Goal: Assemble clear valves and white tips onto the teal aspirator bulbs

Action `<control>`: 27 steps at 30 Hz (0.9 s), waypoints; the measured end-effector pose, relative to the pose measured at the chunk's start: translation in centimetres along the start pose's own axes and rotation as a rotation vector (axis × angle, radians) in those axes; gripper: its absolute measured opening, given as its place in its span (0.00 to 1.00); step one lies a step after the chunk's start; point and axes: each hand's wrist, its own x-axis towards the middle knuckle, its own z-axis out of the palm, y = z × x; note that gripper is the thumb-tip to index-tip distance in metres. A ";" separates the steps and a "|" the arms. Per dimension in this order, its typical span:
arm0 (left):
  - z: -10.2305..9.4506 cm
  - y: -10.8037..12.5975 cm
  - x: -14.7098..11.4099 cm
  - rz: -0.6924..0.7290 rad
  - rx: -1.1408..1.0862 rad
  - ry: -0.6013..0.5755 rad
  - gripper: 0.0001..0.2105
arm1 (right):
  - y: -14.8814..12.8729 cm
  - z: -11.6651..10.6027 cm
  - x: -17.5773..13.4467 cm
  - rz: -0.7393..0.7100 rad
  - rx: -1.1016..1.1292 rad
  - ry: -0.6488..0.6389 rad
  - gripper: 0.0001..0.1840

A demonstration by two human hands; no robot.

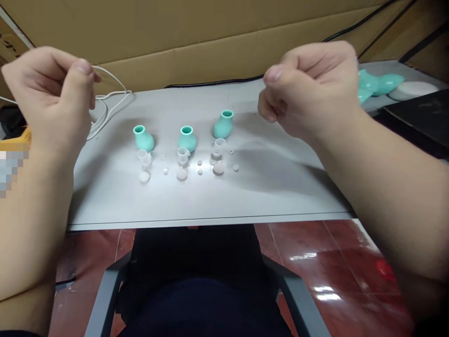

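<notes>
My left hand (56, 89) is raised above the left end of the grey table, its fingers curled in and the thumb against them; nothing shows in it. Over the right side, my right hand (305, 86) makes a loose fist, also with nothing visible inside. Between and below them stand three teal rubber bulbs with open necks: left (143, 140), middle (187, 140) and right (223, 125). In front of each lies a clear plastic cup-like piece (183, 155) and a whitish round piece (181, 174). Several tiny round parts (199, 163) are scattered among them. Neither hand touches these.
A white cable (117, 105) lies coiled at the back left, with a black cable (217, 83) along the cardboard wall (210, 32). Glossy teal items (380, 84) and a black flat object (421, 114) are at the right. A chair (196, 252) stands at the front edge.
</notes>
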 end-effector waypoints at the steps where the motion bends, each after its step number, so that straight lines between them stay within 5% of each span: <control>1: 0.0 -0.5 -0.3 -0.006 -0.007 0.004 0.29 | 0.3 0.0 0.3 0.004 0.028 0.019 0.46; 6: -1.8 -4.9 -2.8 0.016 0.019 0.098 0.27 | 1.5 -0.1 1.2 0.013 0.056 0.018 0.51; 12: -3.2 -10.7 -3.8 0.171 0.147 0.345 0.34 | 2.1 -0.9 0.1 0.025 -0.031 -0.052 0.38; 17: -1.9 -11.2 -3.1 0.280 0.142 0.440 0.32 | 0.6 -0.6 -0.3 -0.152 -0.278 -0.118 0.19; 21: -2.4 -10.3 -2.5 0.429 0.125 0.557 0.38 | -3.2 1.8 0.1 -0.294 -0.337 -0.243 0.13; 24: -3.7 -7.7 -2.8 0.452 0.122 0.421 0.30 | -6.0 5.0 0.4 -0.373 -0.500 -0.514 0.09; 27: -5.2 -3.3 -3.5 0.285 0.113 0.036 0.16 | -7.5 8.7 0.4 -0.353 -0.681 -0.717 0.11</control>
